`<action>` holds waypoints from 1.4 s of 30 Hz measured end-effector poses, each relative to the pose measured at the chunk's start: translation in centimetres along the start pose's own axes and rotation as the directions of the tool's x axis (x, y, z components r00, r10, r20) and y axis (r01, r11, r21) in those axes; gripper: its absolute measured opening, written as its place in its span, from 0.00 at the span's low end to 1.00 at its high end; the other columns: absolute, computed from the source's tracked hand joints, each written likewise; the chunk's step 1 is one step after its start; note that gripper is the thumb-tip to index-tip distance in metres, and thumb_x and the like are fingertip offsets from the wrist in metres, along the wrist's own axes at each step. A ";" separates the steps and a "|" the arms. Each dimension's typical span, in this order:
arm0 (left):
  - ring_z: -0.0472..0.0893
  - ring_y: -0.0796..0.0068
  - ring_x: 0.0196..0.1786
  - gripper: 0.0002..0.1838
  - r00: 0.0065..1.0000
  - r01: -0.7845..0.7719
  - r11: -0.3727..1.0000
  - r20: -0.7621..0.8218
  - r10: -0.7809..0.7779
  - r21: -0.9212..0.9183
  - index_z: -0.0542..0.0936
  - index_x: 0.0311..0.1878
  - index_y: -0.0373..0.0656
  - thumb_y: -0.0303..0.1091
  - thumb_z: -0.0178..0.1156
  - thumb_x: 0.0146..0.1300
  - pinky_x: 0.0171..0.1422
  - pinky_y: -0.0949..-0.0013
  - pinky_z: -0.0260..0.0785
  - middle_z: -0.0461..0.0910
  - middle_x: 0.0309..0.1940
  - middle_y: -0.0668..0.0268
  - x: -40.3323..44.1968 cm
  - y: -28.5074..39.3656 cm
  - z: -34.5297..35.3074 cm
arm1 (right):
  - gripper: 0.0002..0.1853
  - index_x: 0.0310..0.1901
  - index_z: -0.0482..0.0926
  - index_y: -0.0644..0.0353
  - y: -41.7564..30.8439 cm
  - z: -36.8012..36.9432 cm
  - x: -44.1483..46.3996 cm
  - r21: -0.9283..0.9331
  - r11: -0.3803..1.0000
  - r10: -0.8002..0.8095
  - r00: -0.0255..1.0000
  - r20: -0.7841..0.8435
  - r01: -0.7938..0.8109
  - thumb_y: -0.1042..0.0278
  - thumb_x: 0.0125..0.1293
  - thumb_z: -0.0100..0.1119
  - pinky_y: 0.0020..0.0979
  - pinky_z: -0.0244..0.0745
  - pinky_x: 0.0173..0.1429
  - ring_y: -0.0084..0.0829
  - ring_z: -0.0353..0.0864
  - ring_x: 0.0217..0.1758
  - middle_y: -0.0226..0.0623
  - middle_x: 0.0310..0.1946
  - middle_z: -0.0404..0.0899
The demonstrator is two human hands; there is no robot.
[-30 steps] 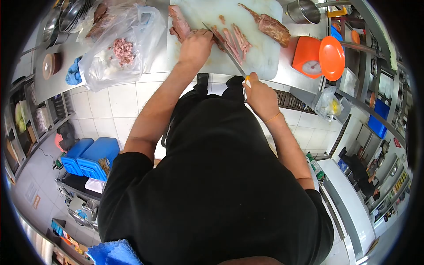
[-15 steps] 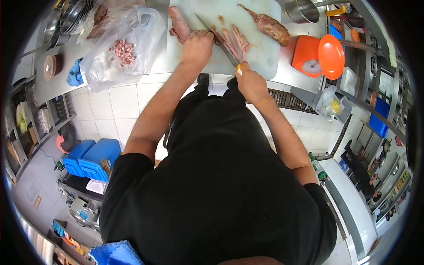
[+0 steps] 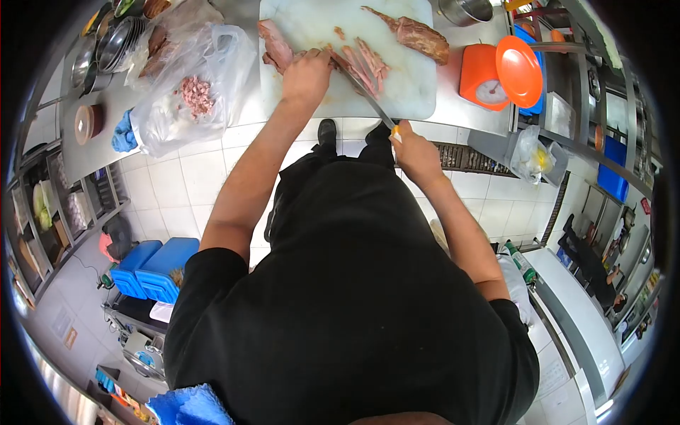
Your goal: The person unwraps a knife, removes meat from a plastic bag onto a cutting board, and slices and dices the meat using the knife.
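Observation:
On the white cutting board (image 3: 404, 103), my left hand (image 3: 307, 76) presses its curled fingers onto a pinkish piece of meat (image 3: 275, 42). My right hand (image 3: 418, 152) is closed around the yellow and white handle of a knife (image 3: 372, 99). The blade slants across the board, its tip end close beside my left fingertips. Cut meat strips (image 3: 361, 64) lie along the far side of the blade. Farther right on the board rests a larger browned piece of meat (image 3: 423, 41) with a narrow end.
Left of the board, a clear plastic bag (image 3: 234, 60) lies under chopped meat (image 3: 196, 95). A blue cloth (image 3: 123, 133) and a lidded tub (image 3: 88, 124) sit farther left. Rightward stand a metal pot (image 3: 465, 10) and an orange scale (image 3: 482, 78). Another person (image 3: 588, 265) is far right.
My right hand has drawn the knife back toward my body, so its handle now hangs past the board's near edge. My left hand stays on the meat. The whole view has shifted slightly.

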State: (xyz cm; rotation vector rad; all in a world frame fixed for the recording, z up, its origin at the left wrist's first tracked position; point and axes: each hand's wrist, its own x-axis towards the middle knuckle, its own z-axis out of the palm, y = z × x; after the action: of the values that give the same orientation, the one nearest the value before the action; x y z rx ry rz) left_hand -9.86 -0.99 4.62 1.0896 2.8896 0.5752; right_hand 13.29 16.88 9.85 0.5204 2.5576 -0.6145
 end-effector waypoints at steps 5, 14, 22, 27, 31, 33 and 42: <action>0.87 0.51 0.52 0.10 1.000 -0.009 0.999 -0.002 0.009 -0.053 0.86 0.46 0.41 0.35 0.72 0.67 0.57 0.50 0.81 0.88 0.46 0.59 -0.4 -0.4 0.8 | 0.20 0.60 0.72 0.62 -2.7 -0.5 4.3 0.030 0.996 -0.084 0.993 -0.083 0.087 0.56 0.79 0.59 0.58 0.82 0.49 0.60 0.90 0.43 0.55 0.36 0.89; 0.86 0.50 0.53 0.12 0.999 -0.006 0.993 -0.054 0.000 -0.117 0.86 0.47 0.43 0.36 0.75 0.64 0.58 0.49 0.80 0.88 0.47 0.58 -0.5 0.6 0.2 | 0.18 0.57 0.74 0.60 -2.8 -3.6 2.9 0.020 0.992 -0.121 0.975 -0.185 0.127 0.55 0.78 0.61 0.59 0.81 0.45 0.63 0.89 0.41 0.58 0.33 0.88; 0.85 0.48 0.55 0.18 1.000 0.011 0.991 0.014 -0.009 -0.131 0.81 0.51 0.45 0.35 0.77 0.61 0.58 0.48 0.79 0.84 0.52 0.57 1.0 0.6 -0.7 | 0.17 0.56 0.74 0.60 1.6 -3.1 0.2 -0.032 0.994 0.084 0.942 -0.326 -0.100 0.55 0.78 0.60 0.56 0.83 0.45 0.57 0.90 0.41 0.53 0.37 0.90; 0.85 0.47 0.56 0.20 0.996 -0.074 0.984 0.037 0.081 -0.160 0.79 0.51 0.44 0.33 0.78 0.60 0.60 0.48 0.78 0.83 0.53 0.58 2.0 -0.2 -0.2 | 0.19 0.58 0.75 0.60 2.7 0.0 0.4 -0.062 0.991 0.093 0.941 -0.324 -0.119 0.55 0.78 0.60 0.56 0.84 0.46 0.57 0.91 0.41 0.52 0.38 0.89; 0.83 0.46 0.61 0.25 0.987 -0.089 0.986 0.121 0.106 -0.139 0.79 0.58 0.44 0.35 0.78 0.61 0.64 0.49 0.77 0.81 0.59 0.56 2.4 -0.5 -1.0 | 0.19 0.59 0.75 0.60 1.1 0.8 1.0 -0.053 0.999 -0.021 0.943 -0.332 0.004 0.55 0.78 0.60 0.54 0.84 0.46 0.55 0.90 0.41 0.51 0.39 0.88; 0.81 0.46 0.64 0.28 0.984 -0.097 0.990 0.137 0.110 -0.099 0.78 0.64 0.45 0.36 0.77 0.62 0.67 0.50 0.77 0.79 0.65 0.55 2.3 -0.5 -1.8 | 0.18 0.58 0.75 0.60 0.5 0.2 1.1 -0.049 0.998 -0.053 0.941 -0.335 0.039 0.56 0.77 0.61 0.54 0.84 0.46 0.56 0.90 0.40 0.51 0.39 0.89; 0.58 0.56 0.88 0.49 0.723 -0.644 0.764 0.294 0.625 -0.040 0.66 0.85 0.63 0.54 0.77 0.61 0.93 0.45 0.47 0.62 0.86 0.62 3.7 -0.7 -2.7 | 0.18 0.54 0.76 0.61 4.0 -1.6 -0.6 0.043 0.993 0.117 0.932 -0.342 -0.109 0.54 0.78 0.63 0.57 0.83 0.44 0.59 0.90 0.41 0.53 0.38 0.89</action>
State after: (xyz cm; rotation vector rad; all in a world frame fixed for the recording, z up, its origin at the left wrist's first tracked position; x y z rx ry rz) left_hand -13.42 0.00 7.39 2.0070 2.2400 0.2705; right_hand 15.07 20.89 10.13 0.8434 2.8217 -0.5526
